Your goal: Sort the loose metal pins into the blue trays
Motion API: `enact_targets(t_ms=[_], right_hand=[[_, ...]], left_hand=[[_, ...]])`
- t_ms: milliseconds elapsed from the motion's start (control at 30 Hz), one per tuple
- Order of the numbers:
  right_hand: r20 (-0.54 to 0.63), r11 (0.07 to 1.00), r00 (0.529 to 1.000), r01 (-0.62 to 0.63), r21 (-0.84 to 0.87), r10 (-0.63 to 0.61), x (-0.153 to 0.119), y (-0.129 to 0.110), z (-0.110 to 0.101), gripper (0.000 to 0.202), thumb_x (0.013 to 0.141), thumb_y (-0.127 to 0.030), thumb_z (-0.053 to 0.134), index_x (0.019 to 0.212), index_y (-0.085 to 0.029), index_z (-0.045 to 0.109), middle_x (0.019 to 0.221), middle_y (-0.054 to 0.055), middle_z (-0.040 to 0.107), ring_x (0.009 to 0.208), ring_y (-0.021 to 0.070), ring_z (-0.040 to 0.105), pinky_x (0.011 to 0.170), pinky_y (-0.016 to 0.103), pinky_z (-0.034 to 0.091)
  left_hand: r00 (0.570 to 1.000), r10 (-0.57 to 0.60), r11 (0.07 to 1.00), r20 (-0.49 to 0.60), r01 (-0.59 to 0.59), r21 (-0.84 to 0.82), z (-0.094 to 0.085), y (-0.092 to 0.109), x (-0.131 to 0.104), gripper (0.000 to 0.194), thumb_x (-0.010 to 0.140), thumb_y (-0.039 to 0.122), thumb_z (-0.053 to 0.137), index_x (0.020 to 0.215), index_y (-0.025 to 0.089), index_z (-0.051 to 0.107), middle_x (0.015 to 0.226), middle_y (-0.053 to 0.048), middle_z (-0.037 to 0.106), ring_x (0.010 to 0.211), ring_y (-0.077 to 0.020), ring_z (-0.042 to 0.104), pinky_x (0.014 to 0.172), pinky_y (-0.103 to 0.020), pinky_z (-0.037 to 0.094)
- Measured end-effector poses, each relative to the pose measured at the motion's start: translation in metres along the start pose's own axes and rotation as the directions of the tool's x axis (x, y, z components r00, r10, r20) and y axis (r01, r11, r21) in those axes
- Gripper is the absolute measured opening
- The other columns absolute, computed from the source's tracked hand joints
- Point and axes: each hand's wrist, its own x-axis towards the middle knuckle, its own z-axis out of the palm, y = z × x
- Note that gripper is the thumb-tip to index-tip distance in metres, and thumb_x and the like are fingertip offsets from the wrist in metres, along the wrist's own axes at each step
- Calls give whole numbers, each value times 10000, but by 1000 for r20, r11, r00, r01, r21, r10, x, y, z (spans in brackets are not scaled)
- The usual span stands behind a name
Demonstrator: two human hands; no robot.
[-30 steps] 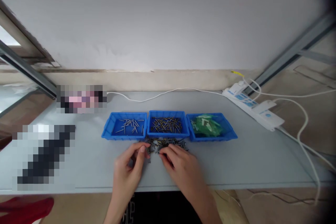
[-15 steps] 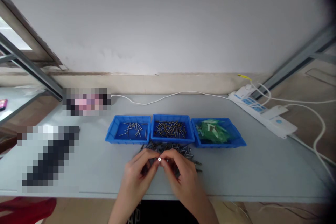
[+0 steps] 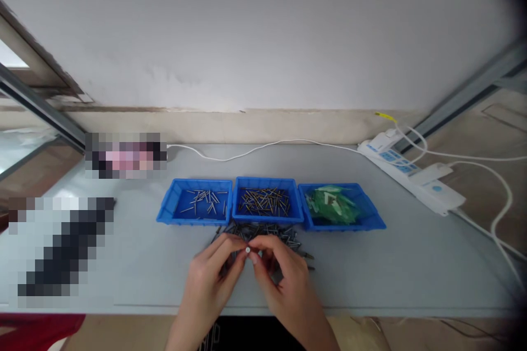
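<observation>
My left hand (image 3: 212, 279) and my right hand (image 3: 280, 277) meet fingertip to fingertip just above the grey table (image 3: 411, 263). Between the fingertips is a small screw (image 3: 247, 250), its round pale end facing me; both hands pinch it. Under and behind my fingers lies a loose pile of dark screws (image 3: 263, 233). Behind the pile stand three blue trays in a row: the left tray (image 3: 171, 203) holds a few silver screws, the middle tray (image 3: 265, 182) holds several darker screws, the right tray (image 3: 368, 211) holds green plastic bags.
A white power strip (image 3: 411, 178) with white cables lies at the back right. A thin white cable (image 3: 255, 148) runs along the table's back edge by the wall. Two blurred-out objects sit at the left. The table's front edge is close to my wrists.
One second ago my hands were apart, picking at the screw pile. They have since come together, holding one small screw between the fingertips. The view shifted slightly.
</observation>
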Motion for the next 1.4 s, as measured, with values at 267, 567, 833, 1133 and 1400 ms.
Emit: enact_targets(t_ms=[267, 567, 833, 1133, 1400], right_hand=[[-35, 998, 998, 52, -19, -52, 4, 1, 1, 96, 1057, -192, 603, 1101, -255, 661, 847, -27, 700, 649, 121, 647, 645, 235, 532], [-35, 998, 998, 59, -38, -60, 3, 0, -1, 83, 1062, -201, 596, 1079, -255, 657, 844, -30, 687, 650, 120, 639, 642, 230, 528], [-35, 997, 998, 60, -37, -62, 4, -2, -2, 82, 1057, -198, 596, 1044, -251, 657, 825, -24, 685, 642, 124, 634, 636, 236, 530], [-54, 1000, 998, 11, -23, -13, 4, -3, -4, 112, 1063, -224, 582, 1063, -263, 687, 809, -32, 707, 652, 129, 668, 609, 220, 534], [-67, 986, 992, 97, -136, -107, 1, 6, 2, 118, 1055, -199, 579, 1053, -255, 682, 774, -34, 697, 576, 122, 618, 585, 235, 498]], left_hand=[[1000, -6, 999, 0, 6, 34, 2, -5, -5, 123, 1036, 154, 635, 974, 227, 713, 952, -42, 787, 725, -144, 723, 682, -205, 584], [1000, 11, 999, -14, -10, 50, 1, -7, -5, 117, 1024, 144, 648, 963, 230, 699, 947, -25, 780, 628, -121, 654, 620, -196, 534], [999, 32, 998, -20, -30, 55, 2, -8, -5, 116, 1024, 139, 643, 971, 231, 688, 940, -20, 778, 607, -113, 643, 609, -196, 531], [972, -25, 992, -234, 53, 115, -4, 0, -11, 73, 1016, 191, 682, 1036, 248, 724, 814, 39, 748, 585, -102, 624, 611, -181, 515], [904, -84, 851, -420, 284, 441, -51, -8, 29, 247, 982, 368, 726, 1187, 238, 772, 683, 76, 642, 470, -92, 469, 529, -212, 382]])
